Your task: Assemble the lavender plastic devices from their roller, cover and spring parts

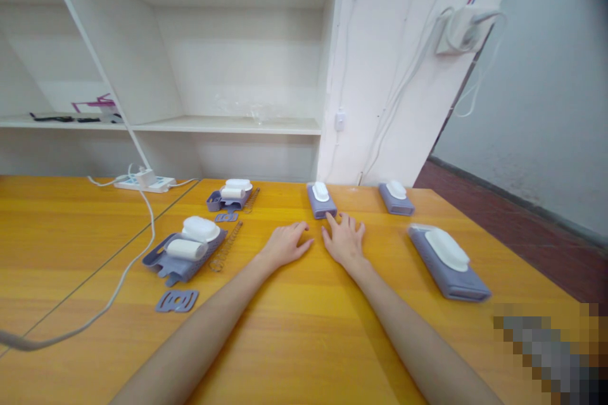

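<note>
My left hand (287, 244) rests near the middle of the table, fingers apart and holding nothing. Beside it my right hand (344, 239) is spread, its fingertips at the near end of a grey-purple box with a white oval piece on top (323, 200); whether they touch is unclear. To the left lies an open grey-purple case (164, 264) carrying a white cylinder (187, 250) and a white oval piece (201, 228). A coil spring (227, 247) and a flat slotted plate (177, 300) lie close to that case.
A similar open case (215, 200) stands farther back left. Two more boxes (446, 262), (396, 197) sit at the right. A power strip (145, 183) and a loose white cable (137, 253) lie left. White shelves (228, 125) rise behind the table; a blurred patch covers the lower right corner.
</note>
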`<state>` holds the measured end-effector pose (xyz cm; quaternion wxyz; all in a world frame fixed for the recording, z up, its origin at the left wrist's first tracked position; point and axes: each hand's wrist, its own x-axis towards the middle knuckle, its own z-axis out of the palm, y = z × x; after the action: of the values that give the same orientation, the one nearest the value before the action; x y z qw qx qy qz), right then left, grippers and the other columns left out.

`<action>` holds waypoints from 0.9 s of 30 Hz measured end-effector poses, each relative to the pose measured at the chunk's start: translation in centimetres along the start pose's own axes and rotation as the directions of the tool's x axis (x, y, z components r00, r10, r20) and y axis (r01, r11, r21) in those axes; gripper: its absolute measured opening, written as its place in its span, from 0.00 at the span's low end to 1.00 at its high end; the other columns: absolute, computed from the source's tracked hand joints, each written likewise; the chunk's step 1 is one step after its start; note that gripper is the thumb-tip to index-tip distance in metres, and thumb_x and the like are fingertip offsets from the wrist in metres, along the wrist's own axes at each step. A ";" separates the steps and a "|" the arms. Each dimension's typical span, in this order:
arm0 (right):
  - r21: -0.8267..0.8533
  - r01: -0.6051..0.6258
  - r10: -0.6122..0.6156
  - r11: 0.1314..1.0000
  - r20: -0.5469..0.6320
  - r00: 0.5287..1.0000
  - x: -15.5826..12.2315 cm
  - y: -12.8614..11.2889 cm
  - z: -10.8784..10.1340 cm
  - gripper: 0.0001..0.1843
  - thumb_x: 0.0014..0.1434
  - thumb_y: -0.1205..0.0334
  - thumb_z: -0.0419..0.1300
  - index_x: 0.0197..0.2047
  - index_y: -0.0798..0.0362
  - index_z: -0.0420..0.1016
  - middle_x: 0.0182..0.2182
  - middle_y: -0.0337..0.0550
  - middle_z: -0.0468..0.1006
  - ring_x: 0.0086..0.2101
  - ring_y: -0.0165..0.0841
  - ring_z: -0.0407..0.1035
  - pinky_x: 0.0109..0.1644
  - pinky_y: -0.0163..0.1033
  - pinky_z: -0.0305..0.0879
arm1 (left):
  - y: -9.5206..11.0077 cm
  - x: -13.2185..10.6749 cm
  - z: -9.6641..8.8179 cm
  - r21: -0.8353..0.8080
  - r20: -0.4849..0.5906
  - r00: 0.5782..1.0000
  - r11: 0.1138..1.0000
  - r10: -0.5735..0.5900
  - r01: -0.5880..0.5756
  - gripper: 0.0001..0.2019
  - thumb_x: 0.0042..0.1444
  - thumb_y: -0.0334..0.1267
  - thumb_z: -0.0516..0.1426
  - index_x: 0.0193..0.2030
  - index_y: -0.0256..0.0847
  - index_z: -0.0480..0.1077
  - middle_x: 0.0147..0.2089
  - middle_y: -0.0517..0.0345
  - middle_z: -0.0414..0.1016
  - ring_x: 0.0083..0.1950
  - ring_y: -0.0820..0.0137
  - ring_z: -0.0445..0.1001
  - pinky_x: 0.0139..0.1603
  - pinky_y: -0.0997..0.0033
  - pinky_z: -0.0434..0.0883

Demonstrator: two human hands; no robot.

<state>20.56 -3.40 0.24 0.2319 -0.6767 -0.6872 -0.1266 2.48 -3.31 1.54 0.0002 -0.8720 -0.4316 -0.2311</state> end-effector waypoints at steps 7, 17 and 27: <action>-0.027 0.027 -0.026 0.999 0.028 0.999 1.0 -0.1 0.8 0.24 0.58 0.50 0.50 0.57 0.43 0.64 0.49 0.56 0.67 0.49 0.48 0.59 0.54 0.63 0.41 | -0.1 0.0 0.1 0.003 -0.002 1.000 1.000 -0.010 0.010 0.15 0.58 0.48 0.48 0.47 0.43 0.62 0.43 0.54 0.73 0.40 0.66 0.73 0.40 0.68 0.68; -0.043 0.002 0.002 0.999 0.091 0.996 2.9 -1.2 2.2 0.24 0.59 0.51 0.49 0.58 0.42 0.63 0.46 0.56 0.68 0.47 0.49 0.60 0.51 0.63 0.44 | -0.3 -0.1 0.2 0.008 0.008 1.000 1.000 0.008 -0.008 0.16 0.59 0.49 0.48 0.49 0.44 0.61 0.45 0.53 0.73 0.42 0.64 0.73 0.41 0.66 0.69; -0.066 -0.066 0.078 0.996 0.190 0.979 3.5 -1.4 2.3 0.25 0.60 0.50 0.46 0.60 0.40 0.58 0.49 0.54 0.65 0.49 0.48 0.57 0.51 0.62 0.44 | -0.4 0.0 0.4 0.023 0.027 1.000 1.000 -0.007 0.007 0.17 0.59 0.49 0.47 0.49 0.43 0.60 0.45 0.53 0.73 0.43 0.64 0.73 0.42 0.66 0.68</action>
<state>18.95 0.69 0.17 0.1487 -0.7167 -0.6774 -0.0727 2.34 -2.99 1.11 0.0035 -0.8734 -0.4372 -0.2144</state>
